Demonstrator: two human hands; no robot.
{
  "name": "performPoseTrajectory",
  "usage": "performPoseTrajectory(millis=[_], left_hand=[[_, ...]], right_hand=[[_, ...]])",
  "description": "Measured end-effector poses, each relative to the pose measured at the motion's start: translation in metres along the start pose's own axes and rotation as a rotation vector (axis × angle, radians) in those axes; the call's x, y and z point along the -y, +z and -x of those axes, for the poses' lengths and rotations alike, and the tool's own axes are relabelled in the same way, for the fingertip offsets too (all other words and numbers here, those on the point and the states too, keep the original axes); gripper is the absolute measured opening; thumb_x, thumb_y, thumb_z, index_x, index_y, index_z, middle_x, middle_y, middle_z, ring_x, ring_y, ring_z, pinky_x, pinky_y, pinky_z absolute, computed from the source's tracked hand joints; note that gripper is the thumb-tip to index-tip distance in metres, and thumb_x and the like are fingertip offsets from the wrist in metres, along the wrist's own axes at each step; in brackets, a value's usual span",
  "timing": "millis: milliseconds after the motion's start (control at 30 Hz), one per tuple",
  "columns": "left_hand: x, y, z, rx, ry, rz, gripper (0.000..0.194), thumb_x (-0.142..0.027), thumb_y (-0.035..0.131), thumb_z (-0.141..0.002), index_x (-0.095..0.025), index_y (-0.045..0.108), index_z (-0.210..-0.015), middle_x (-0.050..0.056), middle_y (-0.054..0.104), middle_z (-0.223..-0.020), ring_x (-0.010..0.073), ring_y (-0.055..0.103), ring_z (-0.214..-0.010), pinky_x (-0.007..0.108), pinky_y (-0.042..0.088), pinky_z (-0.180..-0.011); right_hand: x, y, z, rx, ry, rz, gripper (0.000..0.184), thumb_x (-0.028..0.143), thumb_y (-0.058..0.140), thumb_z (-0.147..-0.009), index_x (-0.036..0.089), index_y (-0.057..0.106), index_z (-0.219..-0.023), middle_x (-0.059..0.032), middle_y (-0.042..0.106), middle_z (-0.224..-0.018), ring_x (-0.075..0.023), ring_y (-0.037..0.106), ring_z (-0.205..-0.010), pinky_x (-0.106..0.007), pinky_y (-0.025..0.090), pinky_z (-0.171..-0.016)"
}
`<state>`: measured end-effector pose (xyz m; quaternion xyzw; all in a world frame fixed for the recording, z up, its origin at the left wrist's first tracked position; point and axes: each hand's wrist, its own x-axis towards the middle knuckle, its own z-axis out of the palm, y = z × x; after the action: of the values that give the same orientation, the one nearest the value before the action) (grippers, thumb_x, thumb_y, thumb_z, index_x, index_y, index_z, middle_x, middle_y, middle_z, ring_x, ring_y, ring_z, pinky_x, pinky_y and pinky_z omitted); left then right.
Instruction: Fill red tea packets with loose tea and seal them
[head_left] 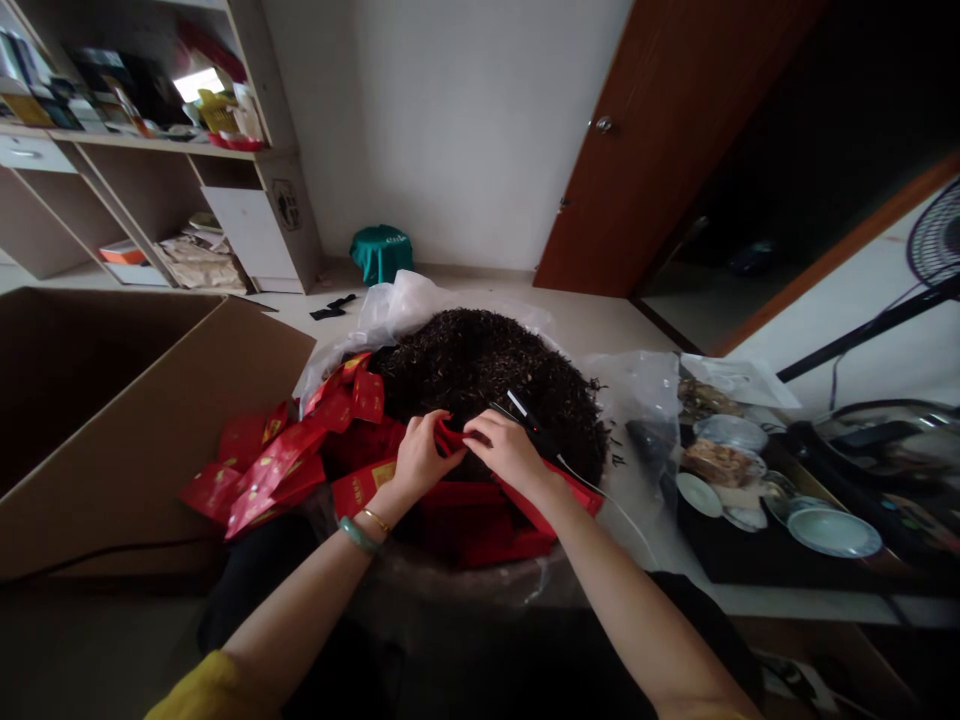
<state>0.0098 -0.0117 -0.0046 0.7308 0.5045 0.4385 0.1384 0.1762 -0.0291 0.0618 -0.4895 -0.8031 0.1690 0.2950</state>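
Note:
My left hand (417, 458), with a jade bangle and a thin gold bracelet at the wrist, pinches one side of a small red packet (450, 437). The fingers of my right hand (508, 452) are closed on its other side. The packet's mouth seems to lie between both hands; its inside is hidden. Just beyond them rises a large heap of dark loose tea leaves (472, 350) in a clear plastic bag (405, 297). Below my hands lie more red packets (465, 525). A slim black and white device (519, 405) with a white cable rests by my right hand.
Filled-looking red packets (281, 465) pile up on the left, beside a big open cardboard box (217, 385). To the right, a dark tea tray (720, 560) bears bowls (832, 530) and a bag of brown pieces (720, 462). A fan (937, 235) stands behind it.

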Motion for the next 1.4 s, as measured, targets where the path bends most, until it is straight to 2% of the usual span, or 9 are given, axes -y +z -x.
performPoseTrajectory(millis=[167, 333, 467, 700, 800, 867, 1067, 1267, 1400], left_hand=[[0.004, -0.004, -0.007, 0.138, -0.115, 0.059, 0.046, -0.030, 0.080, -0.056, -0.019, 0.062, -0.098, 0.004, 0.067, -0.087, 0.0228, 0.059, -0.082, 0.035, 0.050, -0.074], [0.004, -0.008, -0.013, 0.406, -0.315, 0.460, 0.039, -0.038, 0.077, -0.060, -0.013, 0.063, -0.087, 0.000, 0.066, -0.074, 0.0150, 0.059, -0.064, 0.025, 0.047, -0.059], [0.000, -0.008, -0.014, 0.440, -0.442, 0.699, 0.048, -0.038, 0.081, -0.054, -0.012, 0.062, -0.089, 0.002, 0.069, -0.078, 0.0156, 0.062, -0.065, 0.027, 0.050, -0.061], [-0.001, -0.010, -0.017, 0.330, -0.500, 0.832, 0.053, -0.035, 0.085, -0.048, -0.012, 0.061, -0.089, 0.004, 0.071, -0.083, 0.0168, 0.065, -0.070, 0.030, 0.054, -0.067], [-0.004, -0.012, -0.017, 0.374, -0.504, 0.826, 0.052, -0.034, 0.085, -0.049, -0.011, 0.061, -0.090, 0.003, 0.070, -0.081, 0.0159, 0.065, -0.067, 0.029, 0.054, -0.065], [-0.006, -0.013, -0.016, 0.412, -0.500, 0.811, 0.050, -0.034, 0.084, -0.050, -0.011, 0.061, -0.089, 0.001, 0.069, -0.077, 0.0146, 0.063, -0.064, 0.027, 0.053, -0.062], [-0.007, -0.015, -0.015, 0.541, -0.493, 0.820, 0.052, -0.030, 0.084, -0.051, -0.012, 0.059, -0.093, 0.000, 0.068, -0.071, 0.0124, 0.061, -0.057, 0.022, 0.049, -0.051], [-0.011, -0.025, -0.017, 0.692, -0.524, 0.754, 0.033, -0.021, 0.081, -0.054, -0.011, 0.063, -0.079, 0.000, 0.067, -0.060, 0.0111, 0.059, -0.050, 0.023, 0.050, -0.052], [-0.007, -0.024, -0.017, 0.651, -0.519, 0.692, 0.027, -0.019, 0.080, -0.055, -0.011, 0.064, -0.075, 0.001, 0.067, -0.059, 0.0122, 0.059, -0.050, 0.024, 0.049, -0.052]], right_hand=[[-0.022, 0.000, -0.005, -0.106, 0.097, -0.209, 0.008, 0.022, 0.058, -0.080, 0.021, 0.065, -0.083, -0.0037, 0.066, -0.084, -0.0166, 0.064, -0.075, -0.032, 0.054, -0.073], [-0.031, -0.007, -0.008, -0.118, 0.279, -0.652, 0.023, 0.040, 0.065, -0.072, 0.020, 0.064, -0.084, -0.0014, 0.067, -0.077, -0.0170, 0.066, -0.066, -0.036, 0.059, -0.066], [-0.028, -0.014, -0.010, -0.170, 0.325, -0.832, 0.029, 0.046, 0.068, -0.070, 0.020, 0.064, -0.083, -0.0002, 0.066, -0.075, -0.0162, 0.067, -0.067, -0.035, 0.060, -0.066], [-0.026, -0.025, -0.007, -0.275, 0.197, -0.482, 0.026, 0.036, 0.061, -0.075, 0.020, 0.065, -0.095, -0.0062, 0.062, -0.098, -0.0143, 0.062, -0.074, -0.024, 0.055, -0.055], [-0.019, -0.024, -0.004, -0.207, 0.075, -0.336, 0.035, 0.032, 0.062, -0.074, 0.022, 0.063, -0.108, -0.0095, 0.057, -0.114, -0.0160, 0.061, -0.083, -0.025, 0.054, -0.060], [-0.017, -0.021, -0.004, -0.157, 0.072, -0.297, 0.031, 0.033, 0.063, -0.075, 0.021, 0.064, -0.104, -0.0082, 0.061, -0.103, -0.0159, 0.061, -0.079, -0.025, 0.053, -0.059], [-0.031, -0.021, -0.007, -0.073, 0.344, -0.542, 0.027, 0.045, 0.061, -0.076, 0.018, 0.060, -0.078, 0.0030, 0.061, -0.056, -0.0097, 0.052, -0.039, -0.021, 0.046, -0.040], [-0.038, -0.030, -0.007, -0.119, 0.281, -0.650, 0.030, 0.046, 0.066, -0.071, 0.017, 0.058, -0.068, 0.0001, 0.062, -0.079, -0.0085, 0.059, -0.051, -0.021, 0.051, -0.048], [-0.038, -0.027, -0.007, -0.169, 0.227, -0.586, 0.030, 0.044, 0.064, -0.073, 0.016, 0.056, -0.065, -0.0012, 0.057, -0.093, -0.0040, 0.053, -0.047, -0.022, 0.049, -0.047]])
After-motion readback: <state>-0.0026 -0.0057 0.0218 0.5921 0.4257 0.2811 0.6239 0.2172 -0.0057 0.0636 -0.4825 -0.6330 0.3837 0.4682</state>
